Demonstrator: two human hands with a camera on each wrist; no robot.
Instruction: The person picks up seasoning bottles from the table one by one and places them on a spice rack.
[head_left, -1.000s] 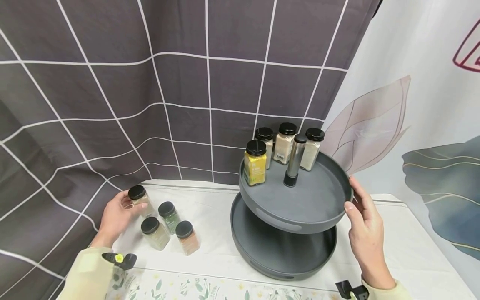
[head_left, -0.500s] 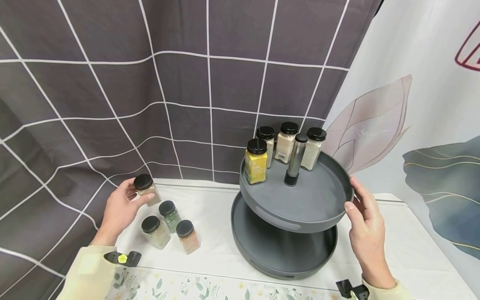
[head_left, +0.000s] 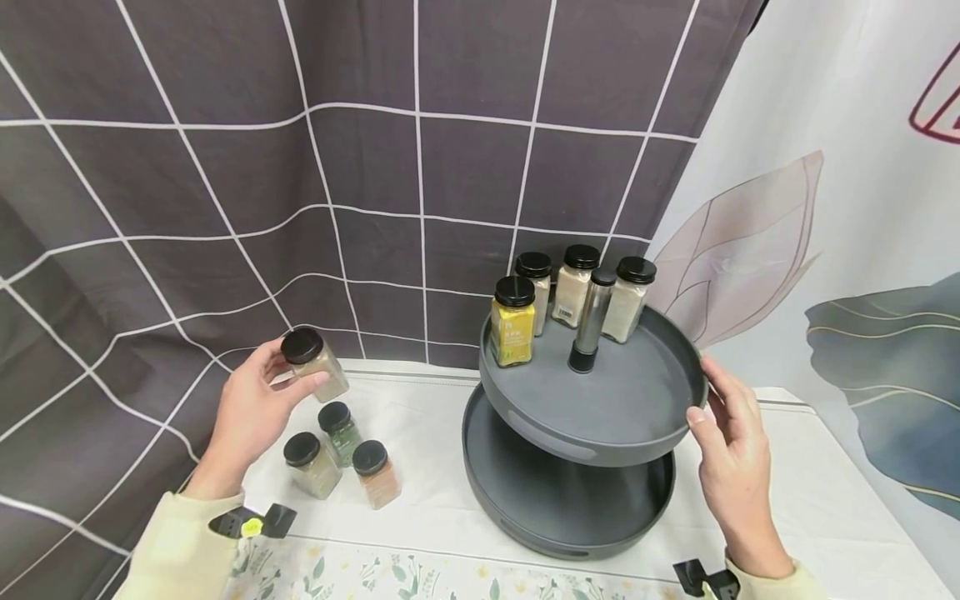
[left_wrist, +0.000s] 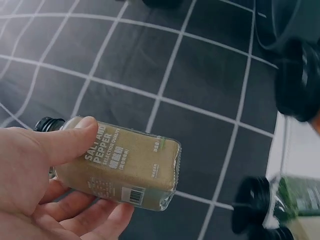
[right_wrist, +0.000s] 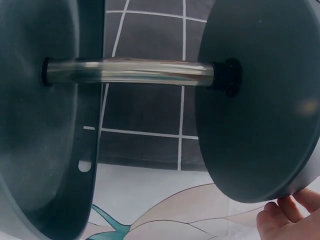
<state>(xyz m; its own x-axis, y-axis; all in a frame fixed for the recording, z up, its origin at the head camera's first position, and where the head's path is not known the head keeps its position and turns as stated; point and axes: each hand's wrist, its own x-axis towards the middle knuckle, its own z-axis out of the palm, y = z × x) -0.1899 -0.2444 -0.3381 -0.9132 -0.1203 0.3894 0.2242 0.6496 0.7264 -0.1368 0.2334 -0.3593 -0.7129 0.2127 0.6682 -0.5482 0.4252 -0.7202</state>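
Glass jar (left_wrist: 135,165), square-sided, tilted, above the bench (head_left: 435,450), pinched between thumb and fingers (left_wrist: 117,220) of the left hand (head_left: 251,408); tan contents, white SALT AND PEPPER lettering, black cap. Right hand (head_left: 735,467) grips the upper rim of the grey two-tier tray (head_left: 637,392).

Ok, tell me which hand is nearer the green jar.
Left. The left hand is just left of the green jar; the right hand is far right, at the upper tray.

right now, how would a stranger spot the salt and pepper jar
From the two-tier gray rack, look left across the table to the left hand. In its fingers is the black-capped salt and pepper jar, held tilted, unlike the three jars standing nearby.
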